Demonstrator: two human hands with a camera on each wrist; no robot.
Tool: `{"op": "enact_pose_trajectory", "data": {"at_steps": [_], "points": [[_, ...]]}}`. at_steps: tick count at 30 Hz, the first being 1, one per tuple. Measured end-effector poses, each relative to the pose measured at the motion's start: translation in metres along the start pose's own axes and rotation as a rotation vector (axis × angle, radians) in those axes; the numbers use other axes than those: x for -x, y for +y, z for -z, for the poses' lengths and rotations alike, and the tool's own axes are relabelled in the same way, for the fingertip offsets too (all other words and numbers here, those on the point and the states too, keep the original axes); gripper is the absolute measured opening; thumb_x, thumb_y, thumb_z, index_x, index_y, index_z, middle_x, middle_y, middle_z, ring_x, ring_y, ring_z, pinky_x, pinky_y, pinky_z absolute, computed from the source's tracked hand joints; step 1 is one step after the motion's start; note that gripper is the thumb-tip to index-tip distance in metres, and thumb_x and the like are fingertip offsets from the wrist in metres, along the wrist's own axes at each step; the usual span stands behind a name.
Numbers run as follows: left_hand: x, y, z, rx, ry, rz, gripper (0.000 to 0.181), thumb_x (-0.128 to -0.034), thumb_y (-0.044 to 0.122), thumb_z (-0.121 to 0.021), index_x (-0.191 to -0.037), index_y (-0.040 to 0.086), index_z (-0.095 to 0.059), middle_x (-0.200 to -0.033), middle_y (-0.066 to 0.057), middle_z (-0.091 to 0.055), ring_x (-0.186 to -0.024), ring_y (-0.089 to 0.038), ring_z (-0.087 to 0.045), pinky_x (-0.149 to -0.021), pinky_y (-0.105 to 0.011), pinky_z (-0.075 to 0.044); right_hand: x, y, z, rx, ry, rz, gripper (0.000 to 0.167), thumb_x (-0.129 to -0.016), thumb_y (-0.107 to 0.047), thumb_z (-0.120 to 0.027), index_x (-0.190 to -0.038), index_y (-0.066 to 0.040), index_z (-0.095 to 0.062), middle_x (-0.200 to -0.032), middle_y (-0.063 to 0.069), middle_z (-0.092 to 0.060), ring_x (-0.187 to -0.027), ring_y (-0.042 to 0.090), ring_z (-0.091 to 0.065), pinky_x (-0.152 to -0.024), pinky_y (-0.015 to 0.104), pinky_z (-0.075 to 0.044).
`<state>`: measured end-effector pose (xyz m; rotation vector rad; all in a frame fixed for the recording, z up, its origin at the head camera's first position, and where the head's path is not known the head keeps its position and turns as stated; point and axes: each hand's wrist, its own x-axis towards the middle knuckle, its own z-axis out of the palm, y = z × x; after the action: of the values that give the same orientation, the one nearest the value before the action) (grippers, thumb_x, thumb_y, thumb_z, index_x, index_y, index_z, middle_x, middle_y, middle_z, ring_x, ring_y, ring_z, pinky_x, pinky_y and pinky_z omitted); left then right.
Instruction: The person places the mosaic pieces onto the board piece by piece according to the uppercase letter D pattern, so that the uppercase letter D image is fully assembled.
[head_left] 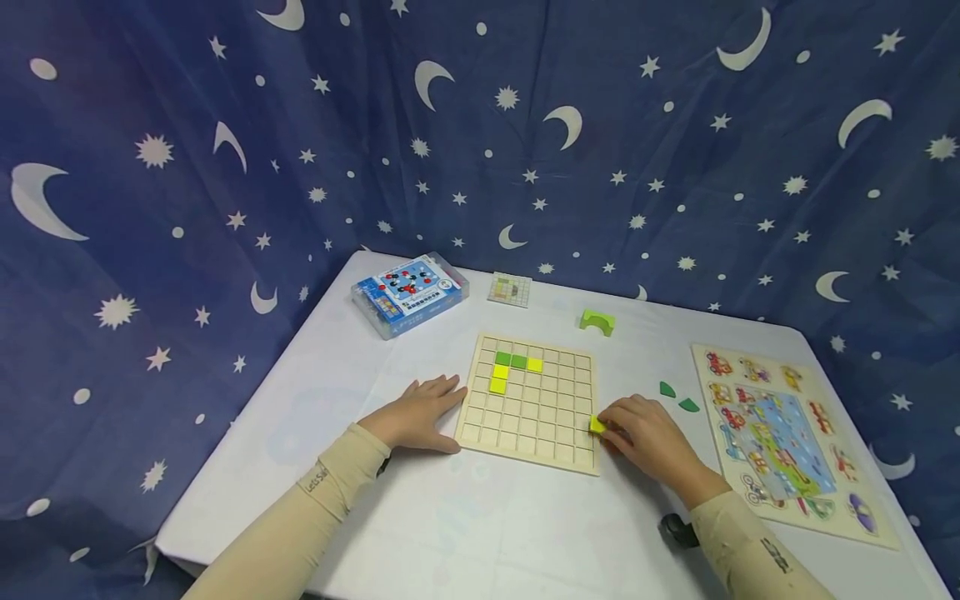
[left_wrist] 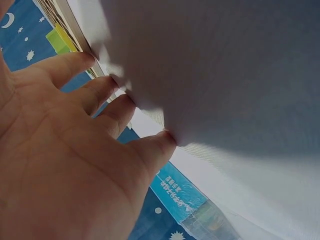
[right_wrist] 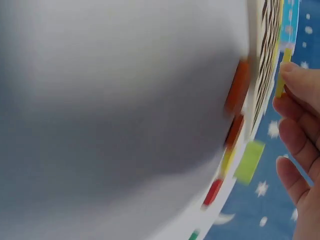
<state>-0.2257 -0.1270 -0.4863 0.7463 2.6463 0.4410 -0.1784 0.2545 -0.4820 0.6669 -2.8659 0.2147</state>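
A pale wooden grid board lies on the white table. Several flat tiles sit in its upper left cells: two green tiles, a yellow tile beside them, and two more yellow ones below the left green tile. At the board's right edge my right hand pinches a small yellow tile between thumb and fingertips. My left hand rests on the table with fingers spread, fingertips at the board's left edge. In the left wrist view that palm holds nothing.
Behind the board stand a light green arch block, a small pattern card and a blue boxed set. To the right lie two dark green pieces and a picture puzzle board. The right wrist view also shows blurred orange blocks.
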Motion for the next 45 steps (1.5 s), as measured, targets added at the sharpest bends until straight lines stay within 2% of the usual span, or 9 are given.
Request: {"op": "enact_pose_trajectory", "data": {"at_steps": [9, 14, 21, 30, 45], "points": [[-0.001, 0.000, -0.002, -0.006, 0.012, -0.009, 0.094, -0.0802, 0.051, -0.075, -0.156, 0.015, -0.034, -0.164, -0.007, -0.022, -0.151, -0.027, -0.018, -0.121, -0.053, -0.013, -0.044, -0.046, -0.014, -0.020, 0.036, 0.138, 0.024, -0.080, -0.021, -0.084, -0.101, -0.015, -0.074, -0.100, -0.004, -0.070, -0.097, 0.017, -0.060, -0.092, 0.040, -0.048], [0.000, 0.003, 0.000, 0.003, 0.003, -0.007, 0.093, -0.0807, 0.051, -0.076, -0.156, 0.015, -0.033, -0.164, -0.006, -0.021, -0.152, -0.027, -0.017, -0.121, -0.053, -0.012, -0.066, -0.070, -0.024, -0.018, 0.025, 0.165, 0.021, -0.084, -0.023, -0.080, -0.103, -0.016, -0.075, -0.102, -0.004, -0.071, -0.100, 0.017, -0.061, -0.093, 0.038, -0.047], [-0.001, 0.002, 0.000, -0.017, -0.006, 0.003, 0.094, -0.0812, 0.053, -0.074, -0.157, 0.017, -0.032, -0.165, -0.005, -0.020, -0.152, -0.027, -0.015, -0.122, -0.052, -0.011, -0.088, -0.091, -0.032, 0.006, 0.038, 0.181, 0.017, -0.086, -0.024, -0.079, -0.100, -0.015, -0.076, -0.101, -0.003, -0.071, -0.099, 0.018, -0.062, -0.091, 0.038, -0.048], [-0.001, 0.002, -0.001, -0.007, -0.011, -0.002, 0.095, -0.0810, 0.053, -0.074, -0.157, 0.017, -0.031, -0.165, -0.005, -0.019, -0.152, -0.027, -0.015, -0.122, -0.052, -0.010, -0.099, -0.102, -0.037, 0.042, 0.002, 0.180, 0.015, -0.087, -0.024, -0.077, -0.099, -0.015, -0.076, -0.100, -0.003, -0.071, -0.097, 0.018, -0.061, -0.091, 0.039, -0.047], [0.002, -0.001, 0.000, -0.001, -0.004, -0.002, 0.093, -0.0820, 0.052, -0.074, -0.156, 0.015, -0.032, -0.165, -0.006, -0.019, -0.152, -0.028, -0.015, -0.121, -0.054, -0.011, -0.106, -0.107, -0.039, 0.061, 0.032, 0.199, 0.015, -0.086, -0.023, -0.078, -0.098, -0.015, -0.076, -0.099, -0.001, -0.071, -0.095, 0.019, -0.062, -0.088, 0.038, -0.048]]}}
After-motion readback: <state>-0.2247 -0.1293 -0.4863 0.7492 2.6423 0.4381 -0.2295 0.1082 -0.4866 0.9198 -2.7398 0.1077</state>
